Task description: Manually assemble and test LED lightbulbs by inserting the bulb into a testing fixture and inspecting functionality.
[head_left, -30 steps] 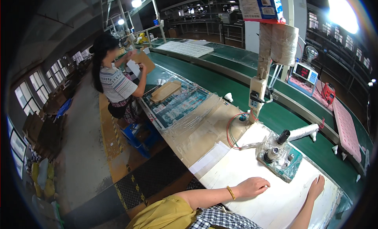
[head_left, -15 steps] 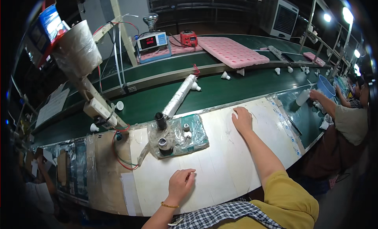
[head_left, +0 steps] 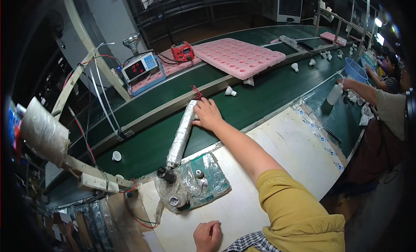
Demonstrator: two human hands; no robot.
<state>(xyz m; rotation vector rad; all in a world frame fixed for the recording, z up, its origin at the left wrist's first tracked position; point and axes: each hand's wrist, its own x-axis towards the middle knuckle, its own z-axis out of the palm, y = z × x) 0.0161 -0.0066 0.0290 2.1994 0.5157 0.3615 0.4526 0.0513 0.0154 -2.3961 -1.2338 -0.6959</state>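
My right hand (head_left: 207, 115) reaches out over the green conveyor belt (head_left: 268, 94) and closes on the upper end of a long foil-wrapped tube (head_left: 180, 137). The tube slants down to a black nozzle at a plastic-covered fixture (head_left: 193, 185) on the white table sheet (head_left: 290, 152). Close to my body, my left hand (head_left: 208, 235) rests on the sheet with fingers curled, holding nothing.
Behind the belt are a pink foam tray (head_left: 236, 57), a digital meter (head_left: 139, 69) and a red device (head_left: 182, 51). Small white caps (head_left: 230, 91) dot the belt. A film roll (head_left: 43, 133) hangs at left. At right, a co-worker (head_left: 390, 109) holds a white bottle (head_left: 334, 94) near a blue basin (head_left: 355, 70).
My view swung right along the line. My right hand left the white sheet and reached forward onto the tube's far end. My left hand curled its fingers and stayed on the sheet.
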